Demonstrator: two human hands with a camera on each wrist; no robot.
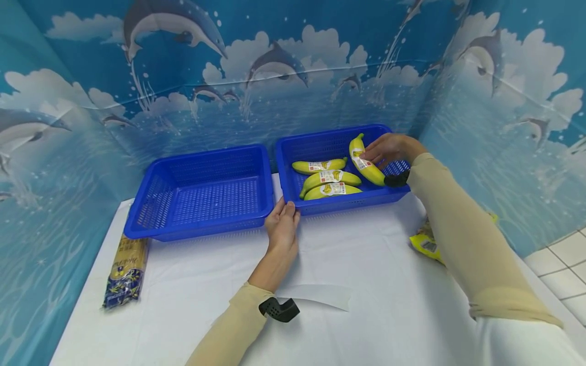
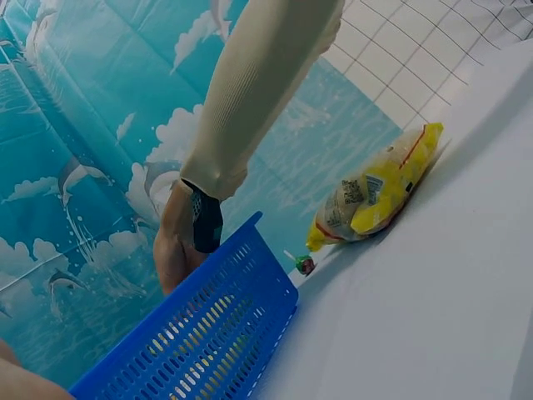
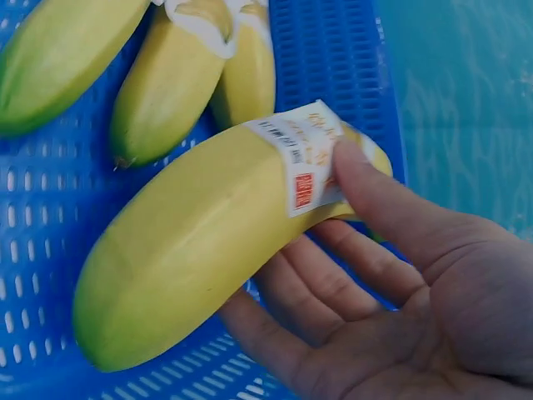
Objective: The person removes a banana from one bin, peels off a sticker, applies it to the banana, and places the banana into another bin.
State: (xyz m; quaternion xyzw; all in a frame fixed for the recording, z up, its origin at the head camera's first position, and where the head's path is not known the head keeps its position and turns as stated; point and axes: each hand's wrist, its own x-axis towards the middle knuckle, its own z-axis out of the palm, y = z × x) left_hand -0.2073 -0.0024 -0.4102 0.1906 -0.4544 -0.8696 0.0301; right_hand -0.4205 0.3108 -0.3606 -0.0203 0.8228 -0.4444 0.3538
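Observation:
In the right-hand blue basket (image 1: 341,204), my right hand (image 1: 389,148) holds a yellow banana (image 1: 372,172) with a white printed label. The right wrist view shows the thumb on the label of this banana (image 3: 183,242) and the fingers beneath it, its green end pointing away from the palm. Beside it in the basket lie three more labelled bananas (image 1: 331,177). My left hand (image 1: 281,229) grips the near left corner of that basket, thumb on its front side; only a sliver of this hand shows in the left wrist view.
To the left stands a second blue basket (image 1: 215,198), with nothing in it. A gold-and-blue packet (image 1: 125,274) lies partly beneath its front. A yellow bag (image 2: 379,187) and a small wrapped lollipop (image 2: 305,264) lie right of the banana basket. A white strip (image 1: 316,295) rests on the table.

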